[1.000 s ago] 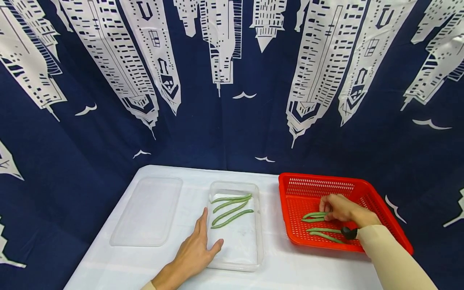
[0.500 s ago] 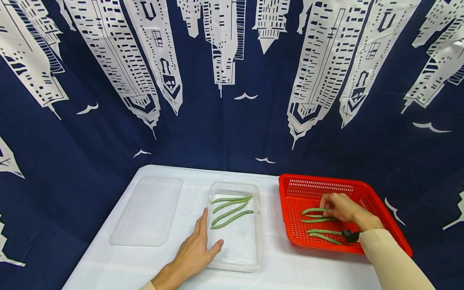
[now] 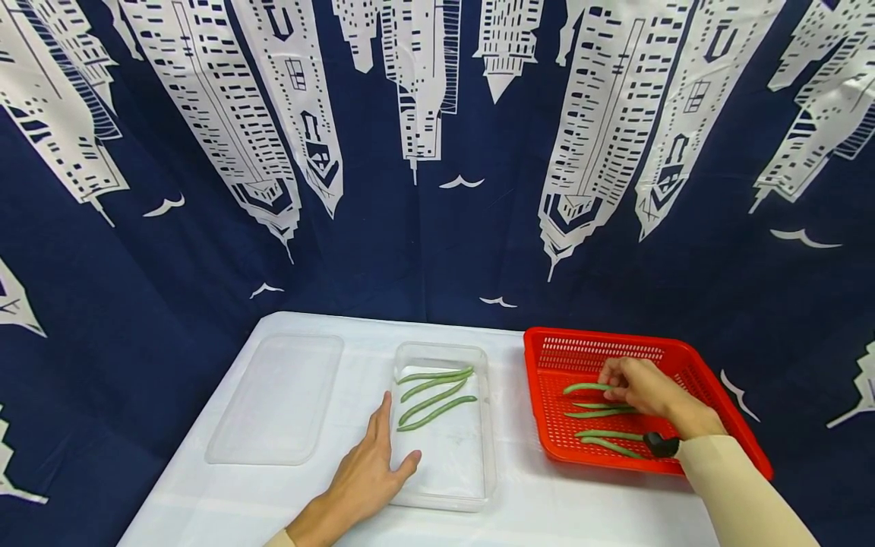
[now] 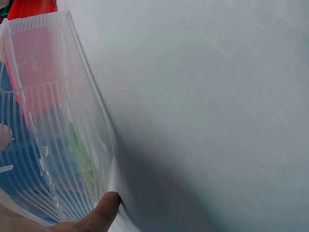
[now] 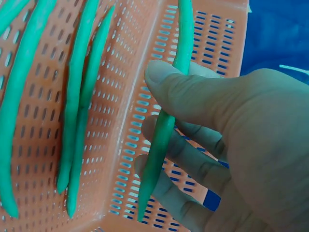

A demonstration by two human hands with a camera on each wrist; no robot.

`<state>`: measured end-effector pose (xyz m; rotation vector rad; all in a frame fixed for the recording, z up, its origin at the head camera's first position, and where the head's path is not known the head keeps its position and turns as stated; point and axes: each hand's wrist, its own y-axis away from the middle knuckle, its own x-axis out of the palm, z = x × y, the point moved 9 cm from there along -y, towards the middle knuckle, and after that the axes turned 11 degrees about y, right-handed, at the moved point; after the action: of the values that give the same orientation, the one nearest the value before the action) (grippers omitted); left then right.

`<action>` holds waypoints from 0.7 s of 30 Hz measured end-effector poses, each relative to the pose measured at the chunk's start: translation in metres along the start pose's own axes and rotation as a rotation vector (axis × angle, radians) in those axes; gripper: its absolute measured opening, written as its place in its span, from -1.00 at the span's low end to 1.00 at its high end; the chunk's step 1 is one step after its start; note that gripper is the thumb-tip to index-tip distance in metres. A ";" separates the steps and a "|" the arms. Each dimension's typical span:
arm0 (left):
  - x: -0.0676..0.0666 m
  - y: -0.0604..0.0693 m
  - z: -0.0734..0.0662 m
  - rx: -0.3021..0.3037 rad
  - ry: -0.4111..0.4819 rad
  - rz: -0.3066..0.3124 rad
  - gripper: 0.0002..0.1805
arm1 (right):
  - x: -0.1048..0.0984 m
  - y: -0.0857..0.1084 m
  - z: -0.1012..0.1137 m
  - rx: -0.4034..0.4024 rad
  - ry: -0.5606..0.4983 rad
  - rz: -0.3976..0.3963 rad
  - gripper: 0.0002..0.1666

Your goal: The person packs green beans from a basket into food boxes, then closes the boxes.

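Observation:
My right hand (image 3: pixel 639 387) pinches a green bean (image 5: pixel 159 140) between thumb and fingers, inside the red basket (image 3: pixel 535 399). The right wrist view shows the bean hanging lengthwise, raised off the basket floor, its top end cut off by the frame. Below it lie several loose green beans (image 3: pixel 611 436), partly hidden by the hand. My left hand (image 3: pixel 369 471) rests along the left side of the clear plastic container (image 3: pixel 491 448), fingers extended and thumb over its interior. In that container, several green beans (image 3: pixel 437 412) lie slanted toward its far end.
A translucent flat lid (image 3: pixel 276 399) lies left of the container on the white table (image 3: pixel 198 509). Behind the table hangs a dark blue cloth (image 3: pixel 383 258) with white building prints. A black wrist device (image 3: pixel 660 445) sits at the right cuff.
My right hand has separated one green bean from the others in the basket and lifted it slightly up and away. The left hand has stayed in place.

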<state>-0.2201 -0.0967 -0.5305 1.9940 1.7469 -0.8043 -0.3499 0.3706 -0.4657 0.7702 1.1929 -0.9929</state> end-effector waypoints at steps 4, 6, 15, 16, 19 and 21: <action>0.000 0.000 0.000 -0.004 0.006 0.003 0.23 | -0.006 0.003 0.006 0.013 0.022 -0.003 -0.78; 0.001 0.000 0.001 -0.006 0.009 0.005 0.23 | -0.008 0.004 0.010 0.020 0.026 0.001 -0.80; 0.001 0.000 0.001 -0.010 0.009 0.006 0.24 | -0.019 0.005 0.034 0.014 0.030 -0.026 -0.83; 0.001 0.000 0.000 -0.005 0.013 0.006 0.24 | -0.021 0.005 0.038 0.012 0.031 -0.032 -0.83; 0.001 -0.001 0.000 -0.006 0.013 0.008 0.24 | -0.027 0.006 0.051 -0.006 0.049 -0.054 -0.82; 0.001 0.000 0.000 -0.004 0.014 0.009 0.24 | -0.030 0.006 0.060 -0.016 0.065 -0.064 -0.80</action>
<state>-0.2204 -0.0961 -0.5311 2.0078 1.7451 -0.7855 -0.3235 0.3249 -0.4231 0.7602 1.2868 -1.0168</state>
